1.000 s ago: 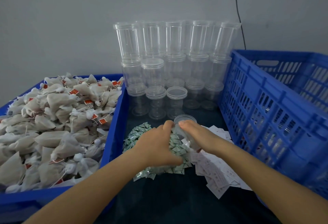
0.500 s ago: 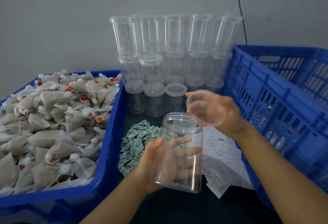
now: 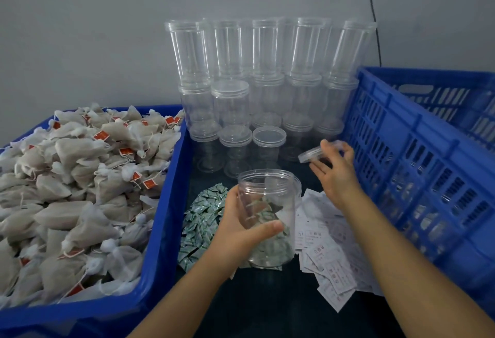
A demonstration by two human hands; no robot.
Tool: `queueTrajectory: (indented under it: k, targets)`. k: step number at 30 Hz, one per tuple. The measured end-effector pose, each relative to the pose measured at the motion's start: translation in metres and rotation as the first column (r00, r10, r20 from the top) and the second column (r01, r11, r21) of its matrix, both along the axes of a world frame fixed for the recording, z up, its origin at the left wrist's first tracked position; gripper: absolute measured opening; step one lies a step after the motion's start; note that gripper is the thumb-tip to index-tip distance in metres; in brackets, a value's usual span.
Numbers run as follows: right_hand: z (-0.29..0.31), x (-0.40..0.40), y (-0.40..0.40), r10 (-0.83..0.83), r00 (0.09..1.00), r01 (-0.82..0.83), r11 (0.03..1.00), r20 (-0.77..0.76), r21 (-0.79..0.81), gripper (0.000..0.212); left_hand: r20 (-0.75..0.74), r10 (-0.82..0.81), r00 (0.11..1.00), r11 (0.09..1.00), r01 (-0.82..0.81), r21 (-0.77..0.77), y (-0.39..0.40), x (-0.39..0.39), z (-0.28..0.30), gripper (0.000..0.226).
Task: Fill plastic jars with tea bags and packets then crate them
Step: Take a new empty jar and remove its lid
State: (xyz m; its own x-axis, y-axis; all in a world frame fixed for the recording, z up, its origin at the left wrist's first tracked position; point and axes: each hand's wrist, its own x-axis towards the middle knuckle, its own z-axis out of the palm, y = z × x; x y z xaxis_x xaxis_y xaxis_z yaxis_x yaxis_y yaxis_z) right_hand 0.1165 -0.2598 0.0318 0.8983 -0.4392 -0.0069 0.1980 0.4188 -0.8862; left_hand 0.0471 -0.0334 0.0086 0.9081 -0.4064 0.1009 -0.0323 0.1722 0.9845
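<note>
Two hands: both busy over the dark table (image 3: 267, 316), between two blue crates.
Left hand (image 3: 238, 233): wrapped round the open jar (image 3: 267, 217), thumb across its front, holding it upright above the packets.
Jar: clear and uncapped; nothing plainly shows inside it.
Right hand (image 3: 334, 171): holds the lid (image 3: 312, 155) at its fingertips, tilted, up beside the right crate wall.
Packets (image 3: 201, 220): a green-and-white heap at the table's middle, partly behind the jar.
Slips (image 3: 329, 257): white printed papers spread just right of the packets.
Tea bags (image 3: 75, 190): piled high in the left crate (image 3: 166, 220), red tags showing.
Right crate (image 3: 417, 166): slotted wall along the table's right edge.
Stack (image 3: 267, 83): capped clear jars in tiers at the table's far edge, against the wall.
</note>
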Motion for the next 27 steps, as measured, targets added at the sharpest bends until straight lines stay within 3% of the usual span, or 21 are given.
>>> queueTrajectory:
  k: [4, 9, 15, 19, 22, 25, 27]
  targets:
    - [-0.025, 0.020, -0.011, -0.234, 0.946, 0.135, 0.913, -0.225, -0.384, 0.064, 0.005, 0.080, 0.997, 0.996, -0.080, 0.045, -0.002, 0.006, -0.001, 0.091]
    - [-0.047, 0.043, -0.026, -0.372, 0.856, 0.048, 0.749, -0.359, -0.661, 0.078, 0.039, 0.169, 0.985, 0.976, -0.173, 0.131, -0.003, 0.008, -0.002, 0.090]
    - [-0.060, 0.061, -0.032, -0.396, 0.692, -0.282, 0.621, -0.603, -0.731, 0.091, 0.078, 0.275, 0.958, 0.946, -0.284, 0.158, -0.003, 0.014, -0.003, 0.097]
    - [-0.060, 0.064, -0.037, -0.370, 0.649, -0.384, 0.596, -0.665, -0.705, 0.103, 0.077, 0.273, 0.959, 0.946, -0.282, 0.159, -0.003, 0.015, -0.005, 0.101]
    - [-0.052, 0.062, -0.038, -0.292, 0.699, -0.340, 0.667, -0.653, -0.663, 0.103, 0.089, 0.279, 0.956, 0.942, -0.291, 0.168, -0.004, 0.015, -0.005, 0.097]
    - [-0.023, 0.047, -0.022, -0.216, 0.888, -0.067, 0.813, -0.406, -0.578, 0.084, 0.103, 0.292, 0.951, 0.936, -0.307, 0.174, -0.006, 0.015, -0.002, 0.092]
    - [0.000, 0.025, 0.003, -0.136, 0.960, -0.011, 0.857, -0.247, -0.514, 0.070, 0.121, 0.299, 0.947, 0.936, -0.315, 0.155, -0.008, 0.014, 0.000, 0.090]
